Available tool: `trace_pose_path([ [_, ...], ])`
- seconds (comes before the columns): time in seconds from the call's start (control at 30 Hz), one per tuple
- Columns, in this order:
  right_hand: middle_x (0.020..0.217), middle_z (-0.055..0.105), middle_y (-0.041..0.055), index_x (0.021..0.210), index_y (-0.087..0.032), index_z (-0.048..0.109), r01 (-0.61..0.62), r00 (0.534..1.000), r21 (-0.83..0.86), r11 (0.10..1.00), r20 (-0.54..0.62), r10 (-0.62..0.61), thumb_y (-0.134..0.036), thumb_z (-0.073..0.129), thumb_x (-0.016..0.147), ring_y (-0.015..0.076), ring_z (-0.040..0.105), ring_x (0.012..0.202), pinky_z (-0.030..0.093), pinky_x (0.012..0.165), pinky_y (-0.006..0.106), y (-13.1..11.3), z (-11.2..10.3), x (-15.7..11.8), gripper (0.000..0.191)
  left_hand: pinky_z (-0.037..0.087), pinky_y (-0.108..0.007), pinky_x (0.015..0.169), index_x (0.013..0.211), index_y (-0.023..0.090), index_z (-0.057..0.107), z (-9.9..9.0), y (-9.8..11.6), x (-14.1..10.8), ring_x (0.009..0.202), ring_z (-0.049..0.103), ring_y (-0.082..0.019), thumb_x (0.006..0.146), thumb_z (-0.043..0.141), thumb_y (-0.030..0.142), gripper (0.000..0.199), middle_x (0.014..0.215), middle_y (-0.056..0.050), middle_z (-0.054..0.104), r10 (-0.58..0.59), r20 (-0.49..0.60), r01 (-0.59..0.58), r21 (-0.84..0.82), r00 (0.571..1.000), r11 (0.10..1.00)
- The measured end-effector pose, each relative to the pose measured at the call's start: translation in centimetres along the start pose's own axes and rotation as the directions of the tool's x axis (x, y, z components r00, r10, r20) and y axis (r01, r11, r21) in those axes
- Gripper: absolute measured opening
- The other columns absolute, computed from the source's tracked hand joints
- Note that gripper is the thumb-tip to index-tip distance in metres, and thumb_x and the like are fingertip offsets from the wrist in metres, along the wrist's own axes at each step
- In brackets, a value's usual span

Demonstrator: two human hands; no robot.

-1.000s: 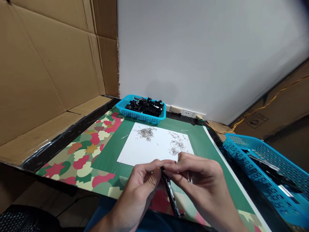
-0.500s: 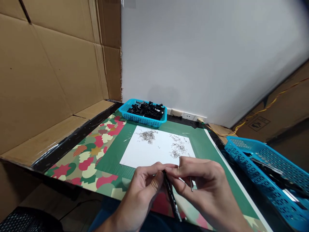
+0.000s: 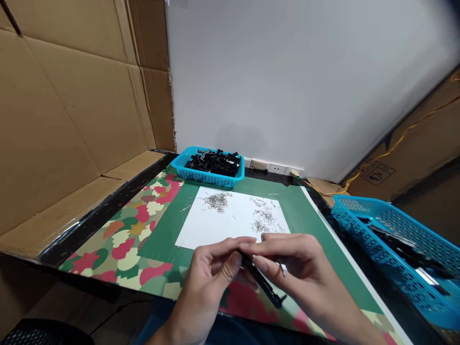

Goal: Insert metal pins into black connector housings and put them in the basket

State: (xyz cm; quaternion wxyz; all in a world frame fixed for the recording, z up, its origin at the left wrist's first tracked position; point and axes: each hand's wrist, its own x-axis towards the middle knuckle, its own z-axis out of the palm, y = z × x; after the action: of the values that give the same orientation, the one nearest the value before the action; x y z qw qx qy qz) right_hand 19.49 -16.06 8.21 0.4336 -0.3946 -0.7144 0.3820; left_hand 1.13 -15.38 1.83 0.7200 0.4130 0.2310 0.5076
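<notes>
My left hand (image 3: 215,278) pinches the upper end of a narrow black plastic part (image 3: 264,283) between thumb and forefinger. The part slants down to the right, with a small prong at its lower end. My right hand (image 3: 302,268) is closed at the same upper end, its fingertips touching the part and the left forefinger. A thin metal tool, perhaps tweezers (image 3: 281,268), sticks out beneath the right fingers; most of it is hidden in that hand. Beyond the hands lies a white sheet (image 3: 201,230) bearing small wire pieces in a left heap (image 3: 218,201) and a right heap (image 3: 263,215).
A blue basket (image 3: 204,178) of black parts stands at the back by the wall. Another blue basket (image 3: 381,261) with long black parts is at the right. Cardboard (image 3: 82,96) walls the left side. Sockets (image 3: 276,168) and a yellow cable (image 3: 354,178) run along the back.
The black part's lower end has swung to the right and its side has turned. Both hands stay together at its upper end. The camera view has shifted slightly.
</notes>
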Motion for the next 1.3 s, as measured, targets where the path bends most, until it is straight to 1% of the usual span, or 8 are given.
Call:
trace_pose_path([
  [0.17, 0.101, 0.081, 0.0029, 0.122, -0.037, 0.082, -0.059, 0.998, 0.073, 0.996, 0.032, 0.057, -0.037, 0.074, 0.100, 0.0172, 0.072, 0.087, 0.056, 0.079, 0.028, 0.1, -0.2, -0.5, 0.024, 0.064, -0.023, 0.083, 0.116, 0.022, 0.083, -0.4, 0.2, 0.0, 0.086, 0.078, -0.015, 0.097, 0.079, 0.028, 0.020, 0.109, -0.008, 0.083, 0.035, 0.038, -0.033, -0.055, 0.999, 0.998],
  [0.33, 0.090, 0.076, 0.0011, 0.134, -0.037, 0.076, -0.022, 1.000, -0.054, 0.998, 0.003, 0.023, -0.041, 0.078, 0.096, 0.0164, 0.065, 0.079, 0.054, 0.071, 0.028, 0.4, -0.5, -0.9, 0.038, 0.064, -0.023, 0.088, 0.119, 0.025, 0.083, -0.5, 0.2, 0.2, 0.099, 0.079, -0.018, 0.096, 0.080, 0.023, 0.023, 0.108, -0.007, 0.083, 0.072, 0.041, -0.070, -0.049, 0.997, 0.996],
  [0.53, 0.090, 0.070, 0.0021, 0.124, -0.029, 0.075, 0.201, 0.962, -0.300, 0.933, -0.120, -0.246, -0.016, 0.079, 0.092, 0.0163, 0.059, 0.076, 0.052, 0.067, 0.030, 0.3, 0.1, -1.1, 0.035, 0.065, -0.020, 0.083, 0.113, 0.022, 0.083, -0.9, 0.6, 0.2, 0.088, 0.078, -0.014, 0.095, 0.081, 0.024, 0.018, 0.103, -0.006, 0.082, 0.094, -0.014, -0.094, 0.029, 0.995, 0.995],
  [0.7, 0.082, 0.061, 0.0047, 0.117, -0.016, 0.076, 0.408, 0.806, -0.626, 0.665, -0.096, -0.584, 0.004, 0.071, 0.088, 0.0164, 0.051, 0.072, 0.043, 0.059, 0.030, -0.2, 1.1, -1.2, 0.036, 0.064, -0.019, 0.081, 0.111, 0.021, 0.084, -0.8, 0.9, 0.0, 0.087, 0.078, -0.015, 0.094, 0.082, 0.025, 0.018, 0.097, -0.006, 0.083, 0.128, -0.045, -0.123, 0.107, 0.991, 0.987],
  [0.8, 0.080, 0.062, 0.0067, 0.121, -0.010, 0.075, 0.472, 0.745, -0.762, 0.444, 0.075, -0.663, 0.005, 0.066, 0.090, 0.0169, 0.047, 0.070, 0.038, 0.058, 0.032, 0.0, 1.2, -1.7, 0.036, 0.064, -0.019, 0.081, 0.111, 0.022, 0.084, -0.6, 1.1, -0.2, 0.086, 0.078, -0.015, 0.094, 0.082, 0.025, 0.018, 0.095, -0.006, 0.082, 0.132, -0.035, -0.129, 0.094, 0.991, 0.987],
  [0.9, 0.078, 0.062, 0.0087, 0.126, -0.004, 0.074, 0.522, 0.713, -0.785, 0.335, 0.185, -0.677, 0.000, 0.060, 0.097, 0.0184, 0.049, 0.071, 0.037, 0.058, 0.034, 0.3, 1.1, -2.1, 0.033, 0.064, -0.018, 0.080, 0.110, 0.023, 0.085, -0.5, 1.2, -0.3, 0.085, 0.077, -0.014, 0.094, 0.082, 0.024, 0.017, 0.095, -0.006, 0.082, 0.143, -0.031, -0.140, 0.099, 0.989, 0.985],
  [1.13, 0.076, 0.063, 0.0092, 0.137, -0.002, 0.069, 0.523, 0.726, -0.768, 0.369, 0.175, -0.665, -0.007, 0.055, 0.103, 0.0203, 0.053, 0.069, 0.040, 0.058, 0.036, 0.6, 1.2, -2.1, 0.037, 0.063, -0.017, 0.080, 0.112, 0.025, 0.085, -0.6, 1.1, -0.3, 0.085, 0.076, -0.013, 0.095, 0.080, 0.023, 0.018, 0.096, -0.004, 0.083, 0.147, -0.017, -0.144, 0.113, 0.989, 0.983],
  [1.3, 0.080, 0.069, 0.0099, 0.156, -0.007, 0.055, 0.506, 0.767, -0.752, 0.423, 0.167, -0.619, -0.004, 0.062, 0.095, 0.0229, 0.059, 0.068, 0.042, 0.056, 0.038, 0.8, 0.9, -2.5, 0.062, 0.064, -0.019, 0.081, 0.112, 0.025, 0.085, -0.5, 1.3, -0.4, 0.085, 0.077, -0.014, 0.096, 0.079, 0.024, 0.017, 0.101, -0.004, 0.083, 0.141, -0.022, -0.138, 0.116, 0.990, 0.984],
])
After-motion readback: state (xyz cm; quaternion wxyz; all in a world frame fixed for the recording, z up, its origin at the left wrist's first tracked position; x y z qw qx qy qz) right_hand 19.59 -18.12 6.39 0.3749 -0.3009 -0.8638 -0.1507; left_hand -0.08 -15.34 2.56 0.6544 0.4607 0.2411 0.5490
